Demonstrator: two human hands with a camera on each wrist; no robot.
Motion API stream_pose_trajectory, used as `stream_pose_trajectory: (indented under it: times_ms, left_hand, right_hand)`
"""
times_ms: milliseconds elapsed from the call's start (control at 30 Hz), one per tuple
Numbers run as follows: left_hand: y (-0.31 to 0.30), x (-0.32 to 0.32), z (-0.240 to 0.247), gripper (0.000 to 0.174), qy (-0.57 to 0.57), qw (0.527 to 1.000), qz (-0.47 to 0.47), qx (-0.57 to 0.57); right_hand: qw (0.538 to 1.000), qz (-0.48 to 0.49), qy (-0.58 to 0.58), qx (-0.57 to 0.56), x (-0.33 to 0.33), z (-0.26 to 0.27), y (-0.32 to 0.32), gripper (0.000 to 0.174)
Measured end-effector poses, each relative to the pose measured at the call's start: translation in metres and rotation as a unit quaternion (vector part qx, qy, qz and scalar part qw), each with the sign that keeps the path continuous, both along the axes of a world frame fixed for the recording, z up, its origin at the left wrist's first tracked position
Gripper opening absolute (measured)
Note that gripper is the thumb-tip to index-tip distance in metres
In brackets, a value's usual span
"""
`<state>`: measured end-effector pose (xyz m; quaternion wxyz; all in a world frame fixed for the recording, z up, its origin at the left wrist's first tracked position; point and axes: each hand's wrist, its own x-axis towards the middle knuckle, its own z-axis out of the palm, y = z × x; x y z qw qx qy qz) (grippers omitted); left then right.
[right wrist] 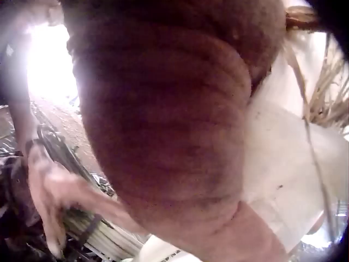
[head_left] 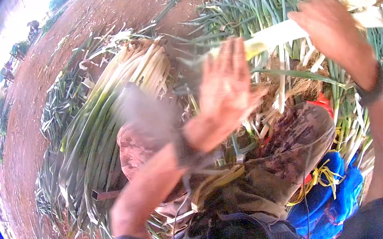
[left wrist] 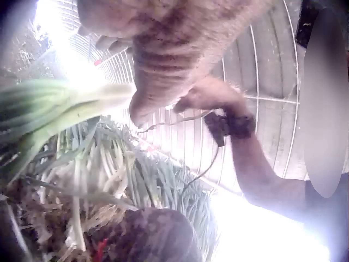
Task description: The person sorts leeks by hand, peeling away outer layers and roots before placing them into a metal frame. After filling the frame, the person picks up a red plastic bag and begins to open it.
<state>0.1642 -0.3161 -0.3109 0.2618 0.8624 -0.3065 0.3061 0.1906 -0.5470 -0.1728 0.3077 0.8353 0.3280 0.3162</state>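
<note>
My right hand [head_left: 331, 24] grips the thick white shafts of big green onions [head_left: 282, 33] at the upper right, roots pointing right. Seen up close, the right hand [right wrist: 169, 120] curls over a broad white shaft [right wrist: 294, 164]. My left hand [head_left: 226, 84] is raised in front of my lap, fingers straight and spread, fingertips close by the greener end of the held onions. From the left wrist, the palm side of the left hand [left wrist: 174, 60] appears large, with green leaves [left wrist: 49, 109] beside it.
A large bundle of trimmed onions [head_left: 100, 108] lies on the left, over reddish soil [head_left: 31, 138]. More onions [head_left: 254, 11] are piled ahead and on the right. Loose roots and peelings [head_left: 294, 74] lie ahead of my knees. A blue cloth [head_left: 345, 185] with yellow ties [head_left: 326, 176] is at my right hip.
</note>
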Motion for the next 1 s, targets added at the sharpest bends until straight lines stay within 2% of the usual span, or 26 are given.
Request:
stream_pose_trajectory:
  times_ms: [33,100,133,200,233,267,300,333,367,400,433,500,533,567,600,633,667,700,767,800,900,933,967,1000]
  left_hand:
    - [-0.019,0.002,-0.006,0.101,-0.011,0.999,0.002,-0.043]
    - [-0.040,0.000,-0.011,0.099,-0.004,0.989,-0.076,-0.129]
    - [-0.046,-0.008,-0.005,0.097,0.081,0.982,-0.090,-0.147]
    - [-0.052,-0.025,-0.006,0.082,0.101,0.966,-0.114,-0.208]
    - [-0.054,-0.033,-0.005,0.076,0.114,0.959,-0.124,-0.229]
    - [-0.058,-0.034,-0.019,0.059,0.153,0.947,-0.134,-0.247]
    - [-0.058,-0.033,-0.025,0.059,0.154,0.946,-0.134,-0.251]
    - [-0.057,-0.030,-0.029,0.049,0.158,0.941,-0.131,-0.268]
    - [-0.056,-0.025,-0.033,0.040,0.158,0.937,-0.130,-0.283]
    - [-0.049,-0.017,-0.027,0.029,0.190,0.927,-0.093,-0.308]
    - [-0.032,-0.011,-0.022,0.028,0.246,0.906,-0.117,-0.324]
    - [0.003,0.021,-0.032,0.023,0.382,0.785,-0.252,-0.417]
    - [0.019,0.026,-0.019,0.021,0.412,0.758,-0.254,-0.437]
    - [0.034,0.030,-0.006,0.019,0.441,0.730,-0.253,-0.456]
    - [0.051,0.036,-0.002,0.026,0.465,0.669,-0.312,-0.489]
    - [0.064,0.038,0.005,0.035,0.477,0.653,-0.320,-0.493]
    - [0.077,0.034,0.012,0.038,0.482,0.666,-0.324,-0.468]
    - [0.084,0.029,0.018,0.041,0.488,0.677,-0.328,-0.444]
    - [0.082,0.031,0.009,0.038,0.522,0.658,-0.337,-0.426]
    - [0.083,0.029,0.000,0.038,0.525,0.627,-0.379,-0.432]
    - [0.087,0.023,-0.004,0.039,0.539,0.631,-0.377,-0.411]
    - [0.089,0.018,0.000,0.042,0.554,0.646,-0.334,-0.406]
    - [0.091,0.017,-0.002,0.042,0.555,0.645,-0.334,-0.405]
    - [0.091,0.017,-0.004,0.044,0.554,0.654,-0.317,-0.405]
  right_hand:
    - [1.000,-0.001,-0.002,-0.016,-0.027,0.011,0.011,0.011]
    - [0.992,-0.109,0.053,-0.037,-0.072,0.025,0.032,0.033]
    - [0.992,-0.108,0.053,-0.038,-0.088,0.031,0.042,0.033]
    - [0.978,-0.156,0.132,-0.037,-0.105,0.037,0.057,0.030]
    - [0.978,-0.156,0.134,-0.040,-0.103,0.036,0.059,0.030]
    - [0.976,-0.147,0.151,-0.051,-0.101,0.035,0.059,0.029]
    - [0.974,-0.136,0.168,-0.061,-0.097,0.035,0.063,0.028]
    - [0.962,-0.173,0.180,-0.109,-0.093,0.033,0.072,0.025]
    - [0.963,-0.172,0.175,-0.108,-0.082,0.029,0.075,0.025]
    - [0.993,-0.044,0.102,-0.034,-0.068,0.022,0.075,0.024]
    - [0.995,0.086,0.021,0.039,-0.055,0.020,0.076,0.024]
    - [0.979,0.135,-0.112,0.100,-0.037,0.029,0.080,0.041]
    - [0.977,0.103,-0.147,0.116,-0.027,0.033,0.069,0.071]
    - [0.973,0.109,-0.163,0.118,-0.017,0.025,0.068,0.071]
    - [0.924,0.115,0.000,0.364,-0.004,0.010,0.069,0.071]
    - [0.792,0.116,0.170,0.575,0.006,-0.003,0.070,0.071]
    - [0.677,0.115,0.340,0.642,0.010,-0.009,0.075,0.080]
    - [0.532,0.108,0.497,0.676,0.014,-0.014,0.081,0.089]
    - [0.434,0.224,0.617,0.617,0.028,-0.038,0.105,0.091]
    - [0.434,0.225,0.616,0.618,0.030,-0.043,0.114,0.091]
    - [0.412,0.216,0.610,0.642,0.034,-0.057,0.123,0.081]
    - [0.451,0.218,0.588,0.635,0.039,-0.059,0.123,0.072]
    - [0.490,0.220,0.563,0.628,0.039,-0.056,0.125,0.064]
    - [0.596,0.228,0.462,0.616,0.034,-0.054,0.127,0.043]
